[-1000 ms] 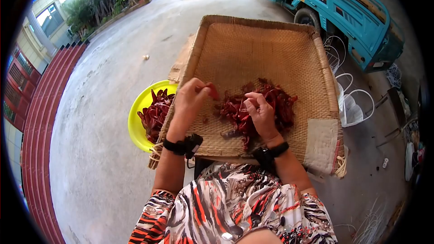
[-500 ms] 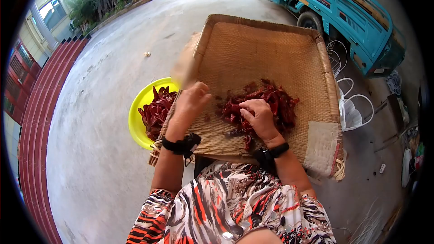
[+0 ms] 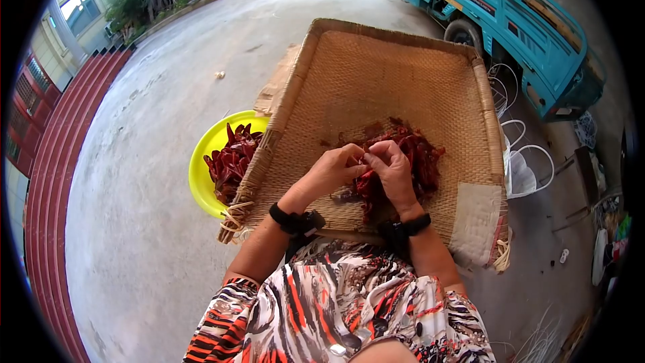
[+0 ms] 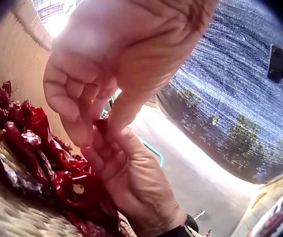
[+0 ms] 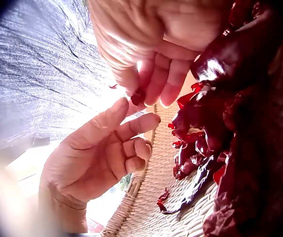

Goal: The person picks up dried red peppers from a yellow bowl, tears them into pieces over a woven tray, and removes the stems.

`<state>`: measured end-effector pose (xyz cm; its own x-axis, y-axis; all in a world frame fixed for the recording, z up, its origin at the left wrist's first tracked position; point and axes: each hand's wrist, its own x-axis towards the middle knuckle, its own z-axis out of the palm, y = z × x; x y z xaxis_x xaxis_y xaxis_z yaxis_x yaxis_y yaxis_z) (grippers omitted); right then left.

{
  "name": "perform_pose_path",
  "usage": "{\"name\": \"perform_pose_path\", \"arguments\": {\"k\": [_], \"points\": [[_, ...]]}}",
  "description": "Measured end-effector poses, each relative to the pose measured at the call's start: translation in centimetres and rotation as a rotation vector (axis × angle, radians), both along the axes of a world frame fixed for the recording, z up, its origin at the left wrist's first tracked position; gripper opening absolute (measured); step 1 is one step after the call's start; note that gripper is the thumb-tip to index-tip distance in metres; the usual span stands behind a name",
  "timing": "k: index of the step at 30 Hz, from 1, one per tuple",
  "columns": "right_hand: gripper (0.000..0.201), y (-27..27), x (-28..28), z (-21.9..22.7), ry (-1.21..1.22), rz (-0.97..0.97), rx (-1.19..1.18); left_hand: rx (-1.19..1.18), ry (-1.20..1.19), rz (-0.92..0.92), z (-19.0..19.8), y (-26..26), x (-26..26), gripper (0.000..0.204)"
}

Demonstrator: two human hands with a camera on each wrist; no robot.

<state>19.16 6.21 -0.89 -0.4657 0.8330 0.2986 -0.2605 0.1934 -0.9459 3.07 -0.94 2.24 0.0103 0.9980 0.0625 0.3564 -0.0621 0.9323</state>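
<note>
Both hands meet over the near part of a woven tray (image 3: 396, 60), above a heap of dried red chilies (image 3: 423, 161). In the right wrist view, my right hand (image 3: 394, 173) pinches a small dark red chili piece (image 5: 138, 96) between thumb and fingers. My left hand (image 3: 331, 169) comes in from the left, its thumb and fingers spread apart and the thumb tip right beside that piece. A dark, shrivelled chili (image 5: 193, 190) lies on the weave at the heap's edge.
A yellow basin (image 3: 197, 178) of whole red chilies (image 3: 232, 161) stands left of the tray, next to some cardboard (image 3: 275, 84). White bags (image 3: 521, 171) lie on the right. Farther back are a blue cargo vehicle (image 3: 504, 27) and, at left, red steps (image 3: 67, 141).
A second ago the left hand held a red chili piece over the tray's left side; that piece is out of sight now. The left hand has moved right to meet the right hand.
</note>
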Motion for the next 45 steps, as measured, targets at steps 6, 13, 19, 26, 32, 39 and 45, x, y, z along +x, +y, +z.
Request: {"name": "perform_pose_path", "arguments": {"k": [6, 13, 19, 26, 32, 39, 45], "points": [[0.009, 0.3, 0.2, -0.3, 0.024, 0.050, -0.031, -0.012, -0.086, 0.053, -0.1, 0.1, 0.7, 0.025], [0.009, 0.0, 0.1, 0.1, -0.033, 0.052, 0.027, 0.059, 0.374, 0.230, 2.0, -0.7, -0.5, 0.026], [0.012, 0.6, 0.1, -0.6, -0.263, -0.198, 0.389, -0.135, 0.885, 0.733, 5.5, -3.1, -6.8, 0.026], [0.017, 0.5, -0.2, -1.1, -0.267, -0.173, 0.335, -0.308, 1.005, 1.002, 4.0, -7.3, -15.0, 0.031], [0.019, 0.5, -0.2, -1.0, -0.259, -0.180, 0.293, 0.132, 0.782, 0.704, 4.3, -4.8, -10.2, 0.032], [0.018, 0.4, -0.1, -0.9, -0.265, -0.166, 0.304, 0.142, 0.789, 0.100, -0.8, 0.6, -2.7, 0.037], [0.018, 0.3, -0.1, -0.8, -0.244, -0.170, 0.299, 0.099, 0.811, 0.068, -2.5, 1.9, -2.5, 0.022]]}}
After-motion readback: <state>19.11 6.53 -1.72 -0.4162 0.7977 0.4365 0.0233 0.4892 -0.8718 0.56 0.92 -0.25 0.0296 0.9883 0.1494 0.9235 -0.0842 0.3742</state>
